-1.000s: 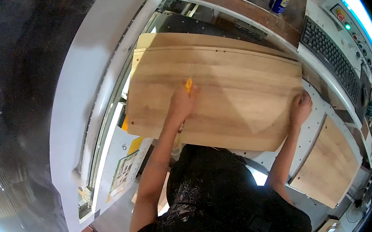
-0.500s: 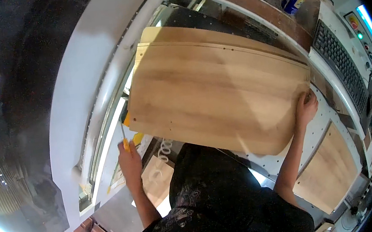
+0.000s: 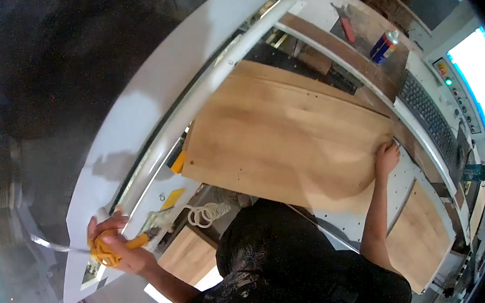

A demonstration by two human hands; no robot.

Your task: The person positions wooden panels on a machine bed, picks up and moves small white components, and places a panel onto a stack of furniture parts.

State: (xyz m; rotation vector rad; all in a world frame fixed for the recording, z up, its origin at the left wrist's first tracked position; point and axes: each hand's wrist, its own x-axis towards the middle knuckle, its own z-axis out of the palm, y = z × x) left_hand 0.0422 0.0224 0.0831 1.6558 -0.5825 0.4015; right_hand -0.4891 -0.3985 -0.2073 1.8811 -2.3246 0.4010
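At the far left my left hand (image 3: 133, 255) is closed around an orange air blow gun (image 3: 105, 251). Its thin metal nozzle points leftward, and a white coiled hose (image 3: 205, 214) trails off behind it. In front of me lies a large light-brown wooden panel (image 3: 289, 140) with small drilled holes along its edges. A second board edge shows behind its far side. My right hand (image 3: 387, 159) grips the panel's right edge near a corner, fingers partly hidden at the rim.
A white perforated machine table (image 3: 351, 217) supports the panel. Another wooden board (image 3: 421, 239) lies at the right. Beyond are a white rail, a spray can (image 3: 385, 46), a red-handled tool (image 3: 347, 29), a keyboard (image 3: 427, 115) and a lit screen (image 3: 478, 74). Yellow pieces sit beside the panel's left end.
My left hand has swung left and toward me with the blow gun, drawing the coiled hose along. My right hand stays on the panel's edge. The view has shifted.
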